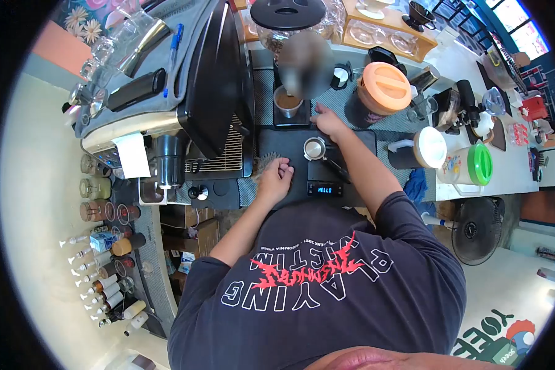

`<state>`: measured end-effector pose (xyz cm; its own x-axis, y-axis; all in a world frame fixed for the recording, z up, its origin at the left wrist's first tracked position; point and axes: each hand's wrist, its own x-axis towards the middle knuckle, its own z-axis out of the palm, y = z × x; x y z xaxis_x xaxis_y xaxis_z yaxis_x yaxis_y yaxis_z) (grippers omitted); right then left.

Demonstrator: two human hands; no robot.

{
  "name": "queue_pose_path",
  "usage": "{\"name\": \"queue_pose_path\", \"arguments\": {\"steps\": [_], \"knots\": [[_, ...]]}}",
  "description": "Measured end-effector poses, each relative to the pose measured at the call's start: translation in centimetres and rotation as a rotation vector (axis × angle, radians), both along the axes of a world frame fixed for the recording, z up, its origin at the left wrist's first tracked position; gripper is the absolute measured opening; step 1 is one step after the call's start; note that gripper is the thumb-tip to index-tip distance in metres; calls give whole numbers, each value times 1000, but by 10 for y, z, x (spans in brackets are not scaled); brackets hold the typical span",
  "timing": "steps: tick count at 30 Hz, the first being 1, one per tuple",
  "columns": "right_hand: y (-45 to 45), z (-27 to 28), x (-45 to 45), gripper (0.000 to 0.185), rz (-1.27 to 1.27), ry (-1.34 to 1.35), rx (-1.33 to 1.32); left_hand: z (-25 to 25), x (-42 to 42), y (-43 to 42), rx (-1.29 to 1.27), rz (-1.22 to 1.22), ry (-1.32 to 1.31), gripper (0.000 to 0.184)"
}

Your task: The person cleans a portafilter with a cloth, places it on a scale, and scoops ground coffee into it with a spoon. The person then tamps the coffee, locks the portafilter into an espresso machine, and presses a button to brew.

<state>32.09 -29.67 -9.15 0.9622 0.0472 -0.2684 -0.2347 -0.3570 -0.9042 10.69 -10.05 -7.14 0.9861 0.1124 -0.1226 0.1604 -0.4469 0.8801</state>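
Cup [288, 102] at the grinder [289, 17], partly filled

Brown contents already sit in the clear, upright cup, on the black stand below the grinder. The portafilter [314, 148] lies apart on the bench [279, 140], not locked into the espresso machine [211, 80]. The right hand [330, 122] is beside the stand, fingers partly bent; the left hand [275, 177] curls loosely. Whether either grasps anything, I cannot tell.

Near the counter's front edge, a scale [325, 189] displays HELLO in blue. My dark T-shirt [376, 327] reads PLAYING and VICTIM in white outline, plus small print with 2021 and INSOMNIA VIBES; its red lettering is unclear. Green letters on a white surface [468, 290] are cut off.
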Motion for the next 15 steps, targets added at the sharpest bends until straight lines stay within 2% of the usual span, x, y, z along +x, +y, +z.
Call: {"name": "queue_pose_path", "arguments": {"steps": [1, 4, 5, 8, 9, 12, 15], "knots": [[3, 48, -8, 69, 134, 150, 25, 2, 2, -1, -15, 7, -17, 29], [-15, -18, 24, 77, 223, 251, 135, 15, 9, -1, -92, 35, -28, 32], [-21, -5, 20, 66, 234, 210, 10, 9, 12, 0, -99, 40, -46, 34], [-16, 10, 5, 49, 60, -228, -44, 12, 29, -7, -109, 90, -118, 49], [-9, 18, 6, 43, 24, -272, 15, 15, 40, -11, -108, 109, -144, 55], [22, 106, -13, 46, 64, -308, -270, 9, 90, -28, 29, 233, -396, 84], [29, 91, 3, 33, 158, -568, -443, 25, 140, -40, 27, 340, -444, 100]]}}
